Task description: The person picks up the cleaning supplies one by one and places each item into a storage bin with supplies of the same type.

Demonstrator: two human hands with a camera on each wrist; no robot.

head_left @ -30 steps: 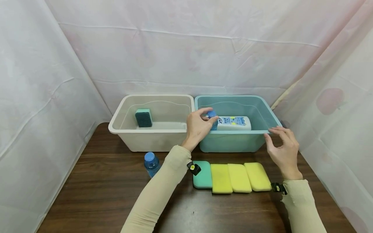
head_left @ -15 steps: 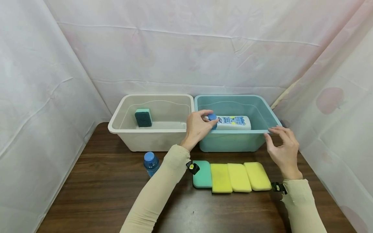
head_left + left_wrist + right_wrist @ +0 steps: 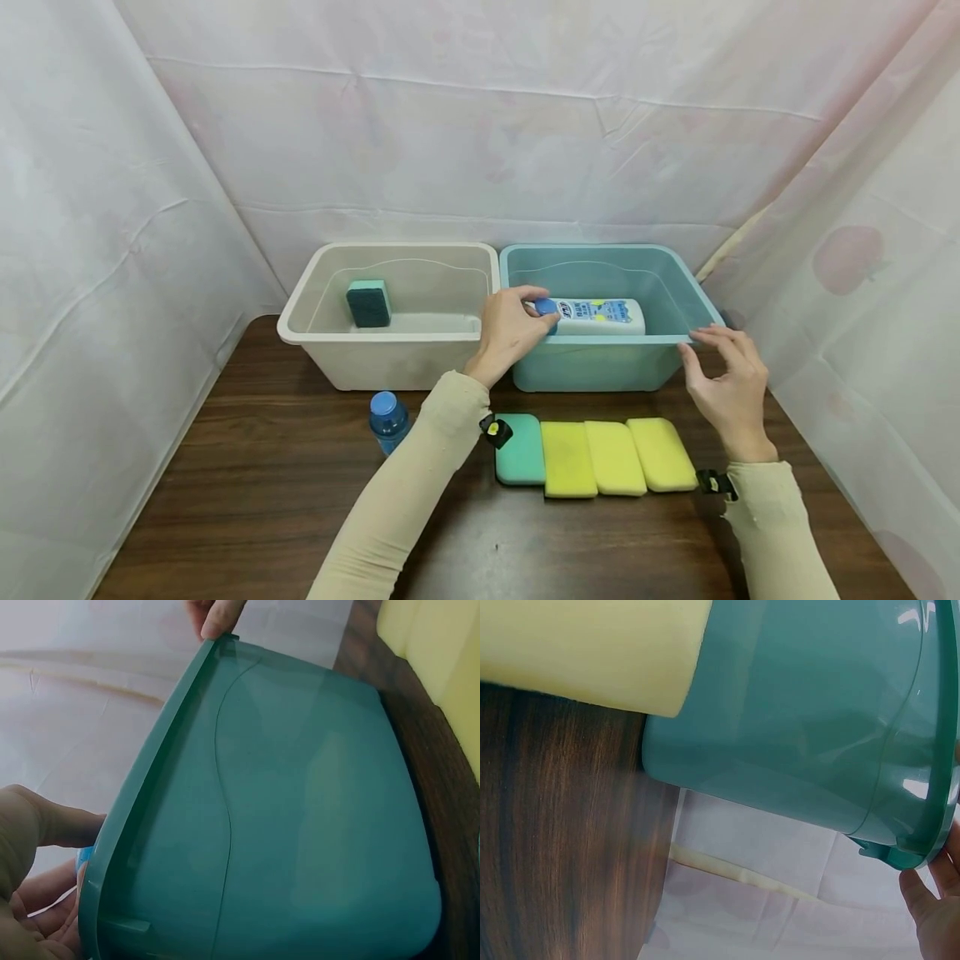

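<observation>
My left hand (image 3: pixel 510 329) reaches over the front rim of the teal bin (image 3: pixel 592 365), at its left end. Thumb and fingers grip a small blue-capped bottle (image 3: pixel 547 307) just inside, its lower part hidden by the bin's wall. Behind that rim in the left wrist view, only a sliver of the blue bottle (image 3: pixel 85 856) shows between the fingers. A white bottle (image 3: pixel 603 327) with a blue and yellow label lies on its side in the same bin. At the front right corner, my right hand (image 3: pixel 729 392) pinches the bin's rim, thumb outside; the right wrist view shows the fingers (image 3: pixel 945 874) there.
A beige bin (image 3: pixel 397 360) stands left of the teal one, with a green sponge (image 3: pixel 369 305) inside. On the dark wooden table (image 3: pixel 262 500) are another blue bottle (image 3: pixel 388 423), a green sponge (image 3: pixel 521 450) and several yellow sponges (image 3: pixel 615 458) in a row. White curtains surround the table.
The blue-capped bottle in my left hand has sunk a little lower into the teal bin. My right hand has stayed on the rim.
</observation>
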